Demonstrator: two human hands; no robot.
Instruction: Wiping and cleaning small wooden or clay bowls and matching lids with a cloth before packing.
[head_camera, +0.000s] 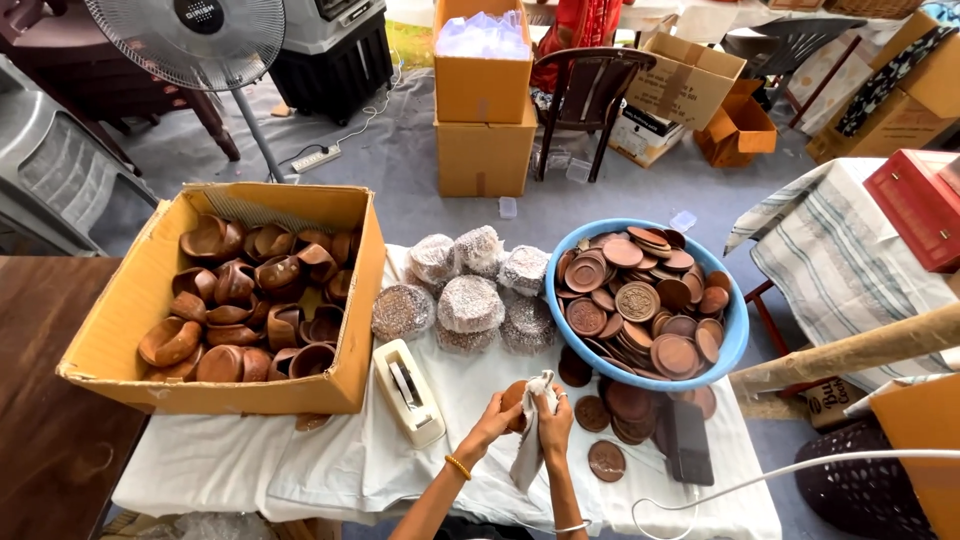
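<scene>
My left hand (494, 415) holds a small brown clay disc (513, 396) over the white-covered table (300, 465). My right hand (553, 415) presses a white cloth (530, 445) against that disc; the cloth hangs down between my wrists. Just to the right lie loose brown clay discs (607, 460) and a short stack of discs (630, 405). A blue basin (737, 345) heaped with round clay lids stands beyond them. A cardboard box (130, 300) full of small clay lamps sits at the left.
Several wrapped bundles (470, 300) lie mid-table, a white tape dispenser (408, 392) near my left hand, a dark phone (688, 442) at the right. A standing fan (200, 40), stacked cartons (484, 110), a chair (590, 90) and a striped-cloth table (850, 260) surround the table.
</scene>
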